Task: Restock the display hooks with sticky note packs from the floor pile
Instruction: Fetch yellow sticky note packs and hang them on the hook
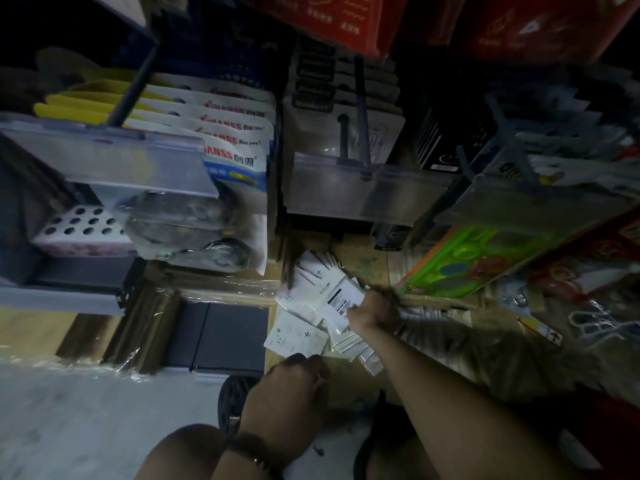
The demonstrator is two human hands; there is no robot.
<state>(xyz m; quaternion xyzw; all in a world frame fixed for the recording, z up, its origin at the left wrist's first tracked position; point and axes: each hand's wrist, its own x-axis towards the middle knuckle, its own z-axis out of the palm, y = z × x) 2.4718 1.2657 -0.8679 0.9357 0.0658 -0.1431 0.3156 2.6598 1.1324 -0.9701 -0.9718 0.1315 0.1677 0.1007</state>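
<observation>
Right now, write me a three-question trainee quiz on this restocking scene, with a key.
1. True or false: the right hand grips sticky note packs at the floor pile.
2. The left hand is: A) up on a hook; B) low, at the pile's near edge; C) out of view.
3. Fill in: the pile's packs are mostly ___ in colour.
Key: 1 true; 2 B; 3 white.

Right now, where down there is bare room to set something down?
Bare: the grey floor left of the person's knee, below the wrapped bundles. A small cardboard patch shows between the white packs and the green toy set. Farther right is crowded.
</observation>
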